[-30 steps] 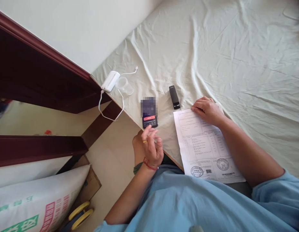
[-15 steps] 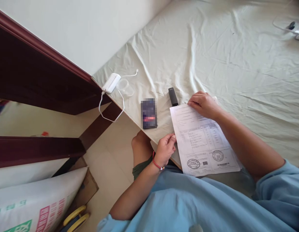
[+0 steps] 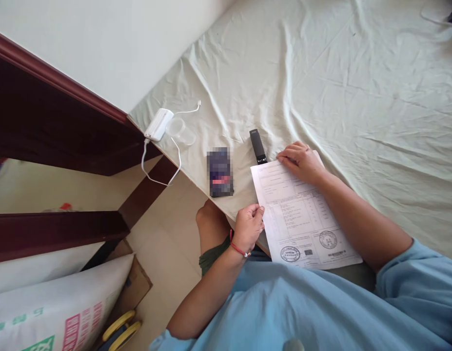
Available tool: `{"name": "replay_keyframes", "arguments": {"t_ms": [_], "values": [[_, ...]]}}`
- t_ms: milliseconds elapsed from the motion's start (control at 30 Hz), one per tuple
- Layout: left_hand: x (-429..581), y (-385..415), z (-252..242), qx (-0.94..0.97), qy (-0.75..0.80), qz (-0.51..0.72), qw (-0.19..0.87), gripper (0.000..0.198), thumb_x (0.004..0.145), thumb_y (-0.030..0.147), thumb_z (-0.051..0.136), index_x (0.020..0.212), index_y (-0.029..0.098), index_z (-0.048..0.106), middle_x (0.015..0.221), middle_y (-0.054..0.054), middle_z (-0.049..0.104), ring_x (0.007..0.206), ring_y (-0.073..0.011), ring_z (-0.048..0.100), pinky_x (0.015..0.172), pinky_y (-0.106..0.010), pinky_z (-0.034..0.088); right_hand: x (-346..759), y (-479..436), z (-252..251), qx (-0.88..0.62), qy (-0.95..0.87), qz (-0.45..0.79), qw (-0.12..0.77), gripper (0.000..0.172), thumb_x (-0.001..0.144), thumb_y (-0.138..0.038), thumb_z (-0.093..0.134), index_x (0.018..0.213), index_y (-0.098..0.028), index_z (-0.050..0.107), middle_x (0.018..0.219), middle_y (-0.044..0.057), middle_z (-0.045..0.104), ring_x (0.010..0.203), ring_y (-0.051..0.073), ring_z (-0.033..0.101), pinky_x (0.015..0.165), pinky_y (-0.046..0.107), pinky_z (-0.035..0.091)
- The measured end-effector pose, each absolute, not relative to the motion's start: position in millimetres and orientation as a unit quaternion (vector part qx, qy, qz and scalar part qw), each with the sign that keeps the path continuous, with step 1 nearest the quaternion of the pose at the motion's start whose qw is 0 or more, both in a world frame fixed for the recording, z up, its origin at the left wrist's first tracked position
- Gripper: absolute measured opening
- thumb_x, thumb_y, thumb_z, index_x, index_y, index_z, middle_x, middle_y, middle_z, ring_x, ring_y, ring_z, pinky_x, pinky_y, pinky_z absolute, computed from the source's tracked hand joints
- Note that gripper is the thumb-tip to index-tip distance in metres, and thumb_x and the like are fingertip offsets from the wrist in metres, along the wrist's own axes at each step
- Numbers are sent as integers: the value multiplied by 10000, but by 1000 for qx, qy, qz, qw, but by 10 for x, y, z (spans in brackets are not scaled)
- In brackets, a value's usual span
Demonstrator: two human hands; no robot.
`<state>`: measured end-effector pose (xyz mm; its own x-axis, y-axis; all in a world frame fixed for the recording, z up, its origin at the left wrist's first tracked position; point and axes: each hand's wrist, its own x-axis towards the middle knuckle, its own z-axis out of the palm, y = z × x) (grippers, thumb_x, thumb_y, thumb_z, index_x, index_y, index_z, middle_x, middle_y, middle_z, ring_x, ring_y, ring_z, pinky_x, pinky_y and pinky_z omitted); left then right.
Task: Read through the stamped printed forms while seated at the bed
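A printed paper document [image 3: 295,219] with round stamps and a dark barcode lies partly on the sheet-covered bed, its lower end toward my lap. My left hand [image 3: 248,226], a red string bracelet at its wrist, pinches the left edge of the document. Across the top edge lies my right hand [image 3: 301,162], its bent fingers gripping the paper there. Just left of those fingers is a black oblong object [image 3: 257,145], perhaps a stapler, its near end close to the document's upper edge. Left of that lies a dark phone [image 3: 221,173] with a blurred-out screen.
A white power bank [image 3: 159,124] with a white cable [image 3: 155,179] hanging over the bed edge sits beside a clear plastic cup [image 3: 175,126]. Dark red wooden furniture [image 3: 57,97] stands to the left. Printed white sacks [image 3: 61,302] are at the lower left.
The whole view has shifted slightly, so the bed items appear further left. Both hands keep their places on the document. More of the black object's near end shows.
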<state>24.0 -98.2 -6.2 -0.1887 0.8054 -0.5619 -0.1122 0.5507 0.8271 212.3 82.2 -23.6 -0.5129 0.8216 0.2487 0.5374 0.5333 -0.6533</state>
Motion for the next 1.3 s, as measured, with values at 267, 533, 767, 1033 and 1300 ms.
{"name": "replay_keyframes", "arguments": {"t_ms": [267,533,767,1033,1300], "values": [[190,-962,-29,260,659,381,594,567,685,657,856,732,135,639,596,39,513,403,-24,370,406,-202,212,2135,809,-255,-393,-831,280,276,278,1032,-321,554,1023,-238,820,1027,117,785,1089,324,643,1022,515,455],[178,-944,-28,263,651,377,604,579,660,651,870,762,123,654,677,10,600,401,-9,380,401,-200,224,2152,827,-267,-373,-838,285,279,298,1033,-320,554,1061,-233,837,1032,120,782,1074,320,639,1012,507,475],[165,-946,-34,263,640,381,613,539,668,615,873,751,126,662,658,21,584,405,-10,375,406,-204,216,2142,822,-292,-372,-847,279,258,323,1034,-340,547,1139,-279,846,1074,103,779,1117,321,621,1071,530,433],[176,-975,-67,274,639,381,610,491,707,592,850,768,136,678,643,17,584,414,-22,365,411,-210,213,2140,836,-297,-366,-846,281,267,317,1039,-343,551,1139,-258,840,1032,112,775,1083,318,631,1053,521,451],[19,-1028,310,396,685,305,530,361,885,508,724,802,160,773,500,14,511,455,-98,444,466,-236,346,2134,838,-254,-387,-847,276,237,316,1041,-354,523,977,-223,804,987,113,789,1075,336,629,997,523,427]]}}
